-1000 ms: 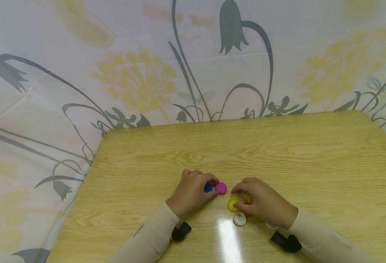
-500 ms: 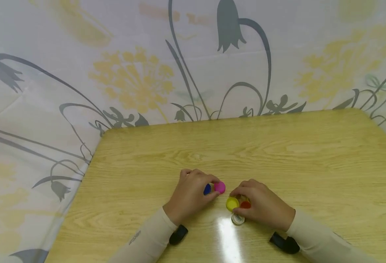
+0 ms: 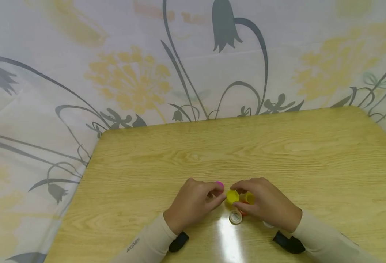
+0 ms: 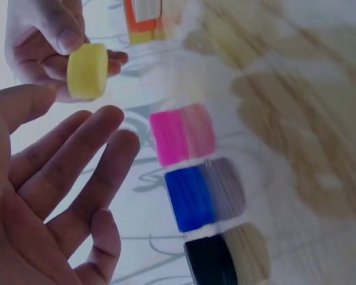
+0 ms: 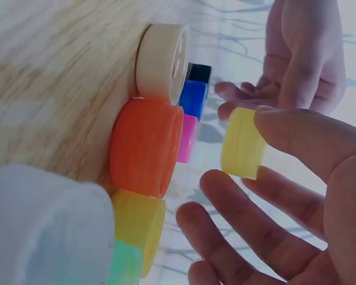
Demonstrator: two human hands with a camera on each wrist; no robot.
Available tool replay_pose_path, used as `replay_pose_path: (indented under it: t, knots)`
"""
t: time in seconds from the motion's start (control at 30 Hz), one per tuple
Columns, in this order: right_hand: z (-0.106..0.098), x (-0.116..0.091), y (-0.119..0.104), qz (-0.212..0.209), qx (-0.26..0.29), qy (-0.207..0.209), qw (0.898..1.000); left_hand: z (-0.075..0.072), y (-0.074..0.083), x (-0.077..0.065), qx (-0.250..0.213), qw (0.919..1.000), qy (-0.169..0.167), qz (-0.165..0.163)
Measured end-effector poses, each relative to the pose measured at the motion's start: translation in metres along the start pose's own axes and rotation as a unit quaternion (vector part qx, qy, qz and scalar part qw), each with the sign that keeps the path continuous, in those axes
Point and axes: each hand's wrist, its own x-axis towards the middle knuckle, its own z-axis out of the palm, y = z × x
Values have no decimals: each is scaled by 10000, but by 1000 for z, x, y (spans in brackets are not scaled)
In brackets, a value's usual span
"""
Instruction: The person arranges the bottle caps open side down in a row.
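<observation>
My right hand (image 3: 267,202) pinches a yellow bottle cap (image 3: 233,197) between thumb and fingers, raised off the table. Close on its left is my left hand (image 3: 193,201); in the left wrist view its thumb and fingers are spread apart, with a gap to the yellow cap. Beneath and beyond the left hand stand a pink cap (image 4: 172,137), a blue cap (image 4: 191,199) and a black cap (image 4: 212,261) in a row. Beside the right hand, an orange-red cap (image 5: 143,148) sits between a cream cap (image 5: 159,62) and a second yellow cap (image 5: 137,219).
A green cap (image 5: 124,261) and a large whitish translucent cap (image 5: 47,228) stand near the right wrist. All of these are on a wood-grain table (image 3: 193,149). A flower-patterned cloth (image 3: 193,65) rises behind the table's far edge.
My right hand has taken hold of the yellow cap and lifted it from the table. My left hand has shifted from the pink and blue caps toward the yellow one.
</observation>
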Motion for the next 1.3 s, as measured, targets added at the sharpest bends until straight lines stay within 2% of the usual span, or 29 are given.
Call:
replay_pose_path:
  t: [0.13, 0.23, 0.33, 0.47, 0.57, 0.67, 0.87, 1.03, 1.1, 1.2, 1.3]
  knots:
    - [-1, -2, -3, -12, -35, 50, 10000, 1, 1, -2, -655, 9973, -208, -246]
    - [-1, -2, -5, -69, -198, 233, 9995, 1, 0, -2, -1070, 9927, -342, -434]
    - [0, -1, -7, -207, -321, 459, 9982, 1, 0, -1, -1669, 9825, -471, -682]
    - [3, -2, -8, -324, -205, 598, 9975, 0, 0, 0, -2454, 9624, -594, -1004]
    - [5, -2, -8, -323, 12, 580, 9978, -1, -1, 0, -2795, 9508, -680, -1153]
    - [5, -2, -7, -253, 280, 475, 9982, -1, -1, 1, -2908, 9466, -714, -1197]
    - [1, -1, -2, 112, 1232, -77, 9923, 1, -1, 0, -2824, 9513, -612, -1072]
    - [-3, -1, 4, 771, 2109, -503, 9732, 1, 0, 1, -2363, 9680, -426, -728]
    - [-5, -1, 6, 997, 2412, -603, 9635, 1, 1, 2, -2154, 9742, -337, -579]
    - [-5, 0, 7, 1140, 2760, -658, 9521, 1, 2, 2, -2025, 9780, -256, -432]
    - [-3, -1, 7, 1068, 2752, -574, 9537, 2, 2, 1, -1970, 9795, -221, -366]
